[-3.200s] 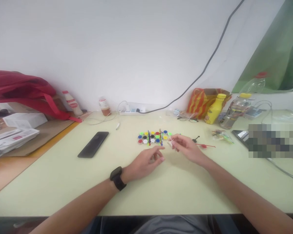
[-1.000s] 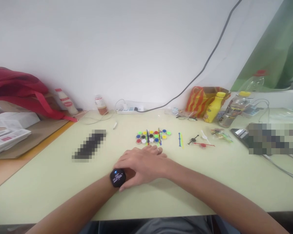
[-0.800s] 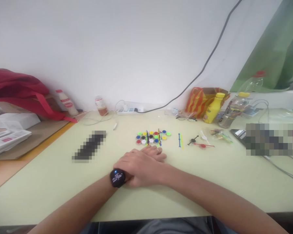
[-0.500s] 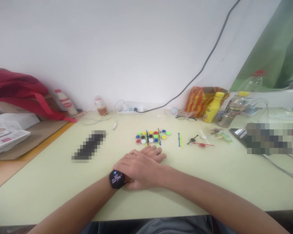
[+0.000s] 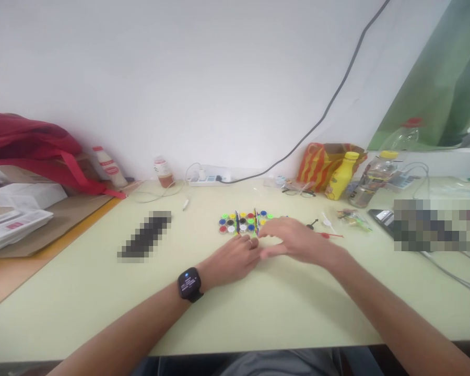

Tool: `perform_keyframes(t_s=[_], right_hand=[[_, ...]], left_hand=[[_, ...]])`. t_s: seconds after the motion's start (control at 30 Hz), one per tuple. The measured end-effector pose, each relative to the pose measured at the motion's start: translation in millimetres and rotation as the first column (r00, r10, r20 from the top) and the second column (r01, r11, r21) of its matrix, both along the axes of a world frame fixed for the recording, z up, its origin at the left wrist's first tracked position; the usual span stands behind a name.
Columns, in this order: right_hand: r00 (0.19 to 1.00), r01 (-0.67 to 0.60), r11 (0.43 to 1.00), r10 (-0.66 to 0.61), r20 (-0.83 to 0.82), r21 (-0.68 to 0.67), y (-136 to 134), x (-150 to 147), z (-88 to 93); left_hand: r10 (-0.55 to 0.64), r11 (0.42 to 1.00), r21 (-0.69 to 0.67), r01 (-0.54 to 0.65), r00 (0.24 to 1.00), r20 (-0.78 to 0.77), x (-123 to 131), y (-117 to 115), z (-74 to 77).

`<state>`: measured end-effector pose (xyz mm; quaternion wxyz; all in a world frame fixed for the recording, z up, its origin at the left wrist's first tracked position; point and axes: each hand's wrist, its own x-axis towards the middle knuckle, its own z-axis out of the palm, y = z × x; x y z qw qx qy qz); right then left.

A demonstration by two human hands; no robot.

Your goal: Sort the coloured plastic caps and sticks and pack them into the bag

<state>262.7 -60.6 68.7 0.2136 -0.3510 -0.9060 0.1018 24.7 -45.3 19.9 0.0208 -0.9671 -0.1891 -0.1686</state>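
Note:
My left hand (image 5: 235,261) rests on the table palm down, holding nothing visible, its fingers loosely bent and a ring on one. A black smartwatch (image 5: 189,284) with a lit screen is on that wrist. Just right of it hovers my right hand (image 5: 297,240), fingers and thumb apart with an empty gap between them. Beyond the hands lies a cluster of coloured round discs (image 5: 231,222), red, yellow, blue, green, black and white, with upright strips among them. The right hand partly covers its right end. A red pointer-like piece (image 5: 326,235) and a white one (image 5: 327,221) lie farther right.
A blurred-out dark object (image 5: 144,235) lies left on the table. At the back stand a drink bottle (image 5: 164,173), a power strip (image 5: 203,180), glasses (image 5: 297,192), a striped bag (image 5: 313,166) and a yellow bottle (image 5: 341,177). A phone-like device (image 5: 382,215) lies right.
My right hand has lifted off my left hand and moved right, its thumb and fingers parting. It now covers the blue and yellow arrow strips. My left hand's fingers are more bent.

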Motion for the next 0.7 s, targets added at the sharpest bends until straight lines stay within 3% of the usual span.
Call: perform_keyframes(t_s=[0.17,0.37,0.7], right_hand=[[0.910,0.362,0.931,-0.364,0.196,0.051,17.8,63.0,-0.8],[0.831,0.551,0.834,-0.544,0.119,-0.040,26.4,89.2,-7.9],[0.848,0.500,0.864,-0.474,0.235,-0.063,43.1,79.4,-42.0]], left_hand=[[0.059,0.998,-0.031,-0.061,0.996,-0.072,6.8,-3.4,4.0],[0.059,0.996,-0.061,-0.063,0.995,-0.079,3.6,-3.8,3.9],[0.057,0.996,-0.071,-0.062,0.995,-0.076,4.5,-4.1,4.9]])
